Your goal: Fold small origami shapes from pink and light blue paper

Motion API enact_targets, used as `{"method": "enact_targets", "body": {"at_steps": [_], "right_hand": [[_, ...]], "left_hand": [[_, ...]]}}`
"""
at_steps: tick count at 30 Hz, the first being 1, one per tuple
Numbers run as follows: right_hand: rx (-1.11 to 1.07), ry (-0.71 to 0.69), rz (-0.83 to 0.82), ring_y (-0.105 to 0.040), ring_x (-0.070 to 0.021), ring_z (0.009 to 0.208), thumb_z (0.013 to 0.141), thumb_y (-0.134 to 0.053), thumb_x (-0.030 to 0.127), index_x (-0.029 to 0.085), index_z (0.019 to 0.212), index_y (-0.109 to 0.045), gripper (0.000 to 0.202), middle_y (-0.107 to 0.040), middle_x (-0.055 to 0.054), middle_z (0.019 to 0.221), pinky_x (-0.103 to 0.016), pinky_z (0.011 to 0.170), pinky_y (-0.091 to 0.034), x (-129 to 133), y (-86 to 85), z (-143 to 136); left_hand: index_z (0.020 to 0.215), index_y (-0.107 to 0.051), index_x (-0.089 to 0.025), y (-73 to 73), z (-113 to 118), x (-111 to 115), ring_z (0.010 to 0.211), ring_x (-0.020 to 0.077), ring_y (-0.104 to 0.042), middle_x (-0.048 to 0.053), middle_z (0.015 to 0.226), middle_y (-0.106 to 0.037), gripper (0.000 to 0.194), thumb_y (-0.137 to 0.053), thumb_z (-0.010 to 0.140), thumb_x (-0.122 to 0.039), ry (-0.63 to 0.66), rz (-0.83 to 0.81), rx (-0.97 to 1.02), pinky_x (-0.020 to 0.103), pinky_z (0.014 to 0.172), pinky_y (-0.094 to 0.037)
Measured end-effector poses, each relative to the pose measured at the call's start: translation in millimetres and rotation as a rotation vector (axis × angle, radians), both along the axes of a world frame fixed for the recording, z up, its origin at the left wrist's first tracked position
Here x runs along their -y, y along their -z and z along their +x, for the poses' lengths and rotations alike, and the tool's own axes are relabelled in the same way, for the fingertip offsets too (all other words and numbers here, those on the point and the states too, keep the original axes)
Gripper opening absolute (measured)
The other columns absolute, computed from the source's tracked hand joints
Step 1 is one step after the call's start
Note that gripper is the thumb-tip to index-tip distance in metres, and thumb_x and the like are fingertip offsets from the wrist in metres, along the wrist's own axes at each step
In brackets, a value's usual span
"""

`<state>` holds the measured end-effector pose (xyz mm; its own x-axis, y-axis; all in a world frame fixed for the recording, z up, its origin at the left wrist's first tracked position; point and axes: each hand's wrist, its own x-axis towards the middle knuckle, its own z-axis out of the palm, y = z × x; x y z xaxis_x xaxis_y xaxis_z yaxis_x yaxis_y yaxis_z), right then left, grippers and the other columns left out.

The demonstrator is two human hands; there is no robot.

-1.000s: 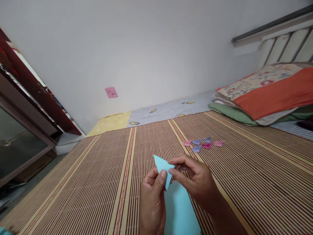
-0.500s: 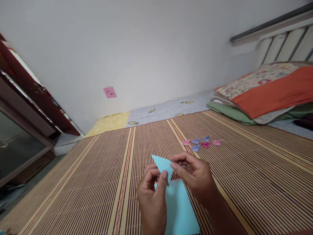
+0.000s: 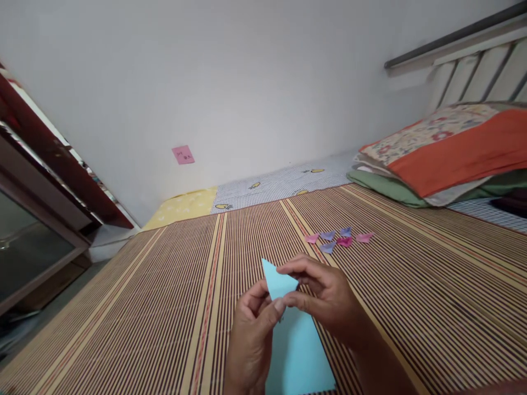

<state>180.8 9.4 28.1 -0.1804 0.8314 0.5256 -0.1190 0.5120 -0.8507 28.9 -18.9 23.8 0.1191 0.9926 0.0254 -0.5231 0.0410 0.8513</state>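
A folded piece of light blue paper point(image 3: 280, 282) is held up between both hands, one pointed corner sticking up to the left. My left hand point(image 3: 255, 323) pinches its lower edge with the thumb in front. My right hand point(image 3: 319, 293) grips its right side, with the index finger over the upper edge and the thumb below. Under the hands, a larger light blue sheet point(image 3: 302, 351) lies on the striped mat point(image 3: 164, 307). Beyond my right hand sit several small folded paper pieces in pink point(image 3: 364, 237), purple point(image 3: 328, 248) and magenta point(image 3: 345, 241).
Folded bedding with an orange and floral cover point(image 3: 461, 159) is stacked at the right, below a white radiator point(image 3: 486, 74). A pink note point(image 3: 183, 154) is stuck to the wall. At the left stands a cabinet with a glass door point(image 3: 28, 241).
The folded paper has turned in the hands. My right thumb has moved down its front, close to the left thumb, and the right index finger has shifted left along the upper edge.
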Motion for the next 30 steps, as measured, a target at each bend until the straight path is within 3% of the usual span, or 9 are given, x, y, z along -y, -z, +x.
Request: {"method": "enact_targets", "body": {"at_steps": [6,13,18,21,25,27,30], "right_hand": [[0.102,0.142,0.136,-0.064,-0.0173,0.08,0.081,-0.082,0.02,0.022,0.103,-0.073,0.024,-0.068,-0.002,0.09,-0.029,0.07,-0.053,-1,-2.8,1],[0.173,0.152,0.171,-0.063,-0.0161,0.076,0.084,-0.078,0.014,0.022,0.103,-0.072,0.021,-0.068,-0.002,0.089,-0.03,0.07,-0.053,-1,-3.0,-3],[0.189,0.127,0.156,-0.063,-0.0157,0.075,0.085,-0.075,0.01,0.02,0.099,-0.072,0.018,-0.065,-0.001,0.084,-0.03,0.069,-0.052,2,-4.0,-10],[0.205,0.106,0.138,-0.062,-0.0155,0.074,0.084,-0.074,0.009,0.02,0.099,-0.071,0.019,-0.064,-0.001,0.085,-0.03,0.07,-0.051,2,-4.9,-11],[0.214,0.057,0.126,-0.061,-0.0151,0.077,0.084,-0.07,0.006,0.022,0.106,-0.071,0.027,-0.063,-0.001,0.09,-0.029,0.072,-0.052,2,-6.4,-6],[0.192,0.091,0.124,-0.062,-0.0161,0.081,0.084,-0.07,0.01,0.024,0.111,-0.071,0.031,-0.064,-0.001,0.094,-0.03,0.075,-0.052,2,-5.9,-1],[0.112,0.183,0.009,-0.065,-0.0188,0.091,0.092,-0.064,0.022,0.023,0.111,-0.071,0.021,-0.067,-0.004,0.1,-0.033,0.081,-0.053,-3,-1.2,3]], "left_hand": [[0.089,-0.078,-0.018,6.2,6,1,0.075,0.0163,-0.062,0.005,0.086,-0.071,0.02,-0.082,0.078,-0.035,-0.19,0.003,-0.029,0.028,0.076,-0.049],[0.084,-0.078,-0.019,4.0,14,3,0.106,0.0241,-0.062,0.008,0.11,-0.064,0.021,-0.071,0.089,-0.038,-0.483,0.178,-0.386,0.031,0.092,-0.047],[0.087,-0.074,-0.019,-0.4,17,5,0.095,0.0221,-0.064,0.006,0.103,-0.067,0.025,-0.072,0.087,-0.044,-0.602,0.119,-0.384,0.029,0.083,-0.049],[0.095,-0.074,-0.018,-1.1,18,4,0.084,0.0198,-0.065,0.005,0.092,-0.069,0.028,-0.075,0.084,-0.044,-0.512,0.056,-0.271,0.028,0.075,-0.05],[0.09,-0.076,-0.015,3.0,14,-4,0.079,0.02,-0.067,0.007,0.087,-0.072,0.027,-0.084,0.075,-0.036,-0.282,-0.126,0.141,0.029,0.07,-0.052],[0.087,-0.077,-0.013,6.3,11,-9,0.079,0.0192,-0.068,0.009,0.088,-0.074,0.022,-0.085,0.074,-0.029,-0.14,-0.22,0.321,0.028,0.068,-0.053],[0.089,-0.079,-0.011,11.5,8,-14,0.08,0.0176,-0.069,0.011,0.09,-0.074,0.016,-0.08,0.079,-0.023,0.016,-0.313,0.493,0.025,0.067,-0.052]]}}
